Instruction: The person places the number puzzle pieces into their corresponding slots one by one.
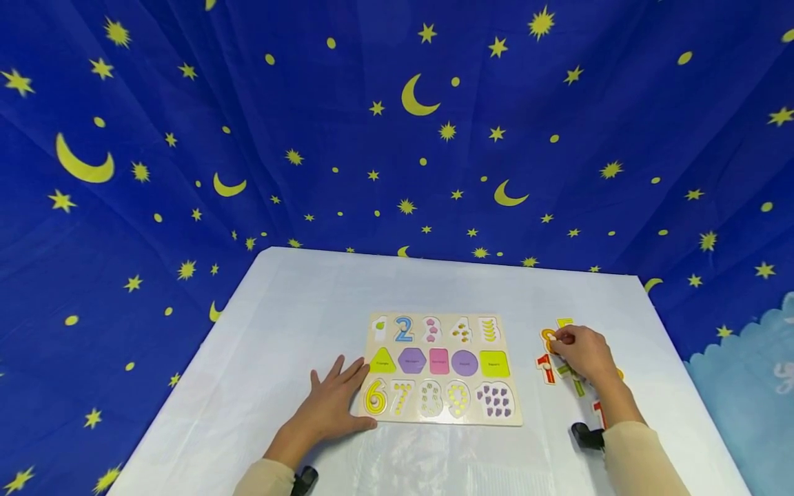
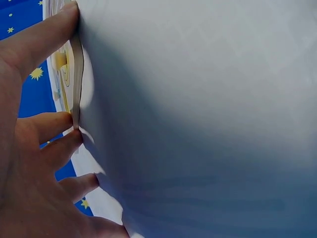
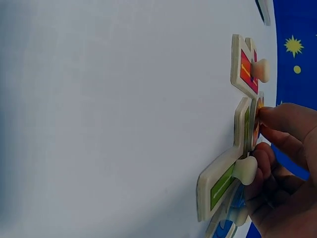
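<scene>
A wooden number puzzle board (image 1: 455,419) lies on the table, with a blue 2 (image 1: 404,329) and a yellow 6 (image 1: 375,397) in their recesses. My left hand (image 1: 331,403) rests at its left side, fingers spread; in the left wrist view the thumb and some fingertips touch the board's edge (image 2: 78,74). To the right of the board, my right hand (image 1: 586,353) pinches an orange number piece (image 1: 547,340) between thumb and fingers. The fingers partly cover that piece (image 3: 257,121), so its numeral cannot be read for certain.
Around the right hand lie loose number pieces: a red one (image 1: 546,370), a green one (image 1: 579,387), a yellow one (image 1: 564,322) and another red one (image 1: 598,412) near the wrist. A blue piece (image 3: 225,229) shows in the right wrist view. A star-patterned blue cloth (image 1: 347,124) hangs behind the table.
</scene>
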Demonstrator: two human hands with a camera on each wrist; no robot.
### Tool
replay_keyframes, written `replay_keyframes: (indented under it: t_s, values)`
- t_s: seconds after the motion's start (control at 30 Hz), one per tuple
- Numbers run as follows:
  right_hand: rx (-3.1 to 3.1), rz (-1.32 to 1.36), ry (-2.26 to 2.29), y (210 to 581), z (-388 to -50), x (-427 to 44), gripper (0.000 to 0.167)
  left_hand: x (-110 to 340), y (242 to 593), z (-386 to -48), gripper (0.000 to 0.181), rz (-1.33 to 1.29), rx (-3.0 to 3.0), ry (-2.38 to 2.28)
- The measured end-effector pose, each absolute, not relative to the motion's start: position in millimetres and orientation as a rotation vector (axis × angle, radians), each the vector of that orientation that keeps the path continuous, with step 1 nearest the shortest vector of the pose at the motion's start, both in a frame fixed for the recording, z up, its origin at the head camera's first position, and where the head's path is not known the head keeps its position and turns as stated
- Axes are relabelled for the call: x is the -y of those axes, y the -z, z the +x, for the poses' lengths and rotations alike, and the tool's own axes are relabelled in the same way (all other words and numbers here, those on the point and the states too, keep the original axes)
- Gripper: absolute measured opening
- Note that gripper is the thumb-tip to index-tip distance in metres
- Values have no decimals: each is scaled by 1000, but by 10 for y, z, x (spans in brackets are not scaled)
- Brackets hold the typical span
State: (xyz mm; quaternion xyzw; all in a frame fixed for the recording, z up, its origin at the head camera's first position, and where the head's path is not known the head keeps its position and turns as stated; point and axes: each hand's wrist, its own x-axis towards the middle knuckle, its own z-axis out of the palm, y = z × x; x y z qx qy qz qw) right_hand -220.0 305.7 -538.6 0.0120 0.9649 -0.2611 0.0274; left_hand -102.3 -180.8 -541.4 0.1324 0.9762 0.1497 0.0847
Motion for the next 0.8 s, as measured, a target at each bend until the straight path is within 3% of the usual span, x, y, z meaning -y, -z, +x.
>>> replay_keyframes:
  t_s: [0.8]
  values:
    - [-3005,64,871,5270,-2210,-2845,29,1791,5433,-1035,105,378,-2908,-431]
